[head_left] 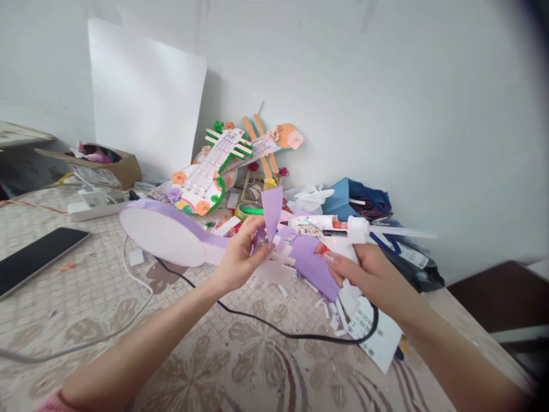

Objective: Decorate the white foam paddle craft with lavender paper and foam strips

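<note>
In the head view, my right hand (371, 274) is wrapped round a white hot glue gun (355, 230). Its nozzle points left towards my left hand, and a clear glue stick (407, 231) sticks out of its back end. My left hand (243, 252) pinches a strip of purple paper (273, 210) that stands upright between the fingers. Under that hand lies the narrow end of a pipa-shaped paper model (162, 233), white-faced with purple sides; my fingers partly hide this end. A larger purple paper piece (315, 263) lies just behind the glue gun.
Two decorated paper instruments (206, 166) lean at the back wall. A black cable (278, 332) loops across the table in front of my hands. A phone (40, 254), a power strip (96, 209) and a cardboard box (107, 166) are left; paper scraps (337, 315) and bags (358, 197) lie right.
</note>
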Demonstrator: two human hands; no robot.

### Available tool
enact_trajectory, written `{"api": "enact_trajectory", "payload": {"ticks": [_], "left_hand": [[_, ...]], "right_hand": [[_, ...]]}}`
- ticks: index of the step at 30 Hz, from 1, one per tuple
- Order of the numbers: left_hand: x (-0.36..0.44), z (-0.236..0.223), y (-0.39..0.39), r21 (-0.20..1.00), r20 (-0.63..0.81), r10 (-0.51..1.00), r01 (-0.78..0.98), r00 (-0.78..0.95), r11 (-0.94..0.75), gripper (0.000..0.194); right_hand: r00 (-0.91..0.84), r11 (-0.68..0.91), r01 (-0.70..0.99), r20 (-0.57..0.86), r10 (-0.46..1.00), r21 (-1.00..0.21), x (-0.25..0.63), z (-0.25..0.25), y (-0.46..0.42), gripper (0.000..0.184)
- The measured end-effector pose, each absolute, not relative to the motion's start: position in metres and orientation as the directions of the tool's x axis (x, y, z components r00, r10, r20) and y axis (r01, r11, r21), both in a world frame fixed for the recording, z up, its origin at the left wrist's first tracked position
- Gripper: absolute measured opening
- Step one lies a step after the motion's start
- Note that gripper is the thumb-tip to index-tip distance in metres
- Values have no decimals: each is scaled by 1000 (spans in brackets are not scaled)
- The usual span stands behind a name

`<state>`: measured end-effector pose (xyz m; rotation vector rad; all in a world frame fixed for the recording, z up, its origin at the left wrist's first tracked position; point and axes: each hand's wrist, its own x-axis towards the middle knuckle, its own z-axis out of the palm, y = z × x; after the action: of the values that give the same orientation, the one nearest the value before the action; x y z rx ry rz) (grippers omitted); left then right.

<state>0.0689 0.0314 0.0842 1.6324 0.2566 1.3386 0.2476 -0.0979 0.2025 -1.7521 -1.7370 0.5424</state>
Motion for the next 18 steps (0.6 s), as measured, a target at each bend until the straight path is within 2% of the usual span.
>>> {"api": "enact_trajectory", "payload": {"ticks": [5, 9, 18], "left_hand": [[72, 86, 26, 787, 583, 735, -464, 345, -406, 35], [77, 89, 19, 816, 519, 804, -448, 290, -365, 31], [86, 87, 12, 826, 485, 849, -430, 209, -366, 23]], "right_hand": [[131, -23, 750, 114, 985, -662, 250, 199, -100, 40], [156, -45, 754, 112, 981, -655, 252, 196, -100, 42], [101, 12, 761, 136, 986, -649, 250, 200, -103, 37]]}}
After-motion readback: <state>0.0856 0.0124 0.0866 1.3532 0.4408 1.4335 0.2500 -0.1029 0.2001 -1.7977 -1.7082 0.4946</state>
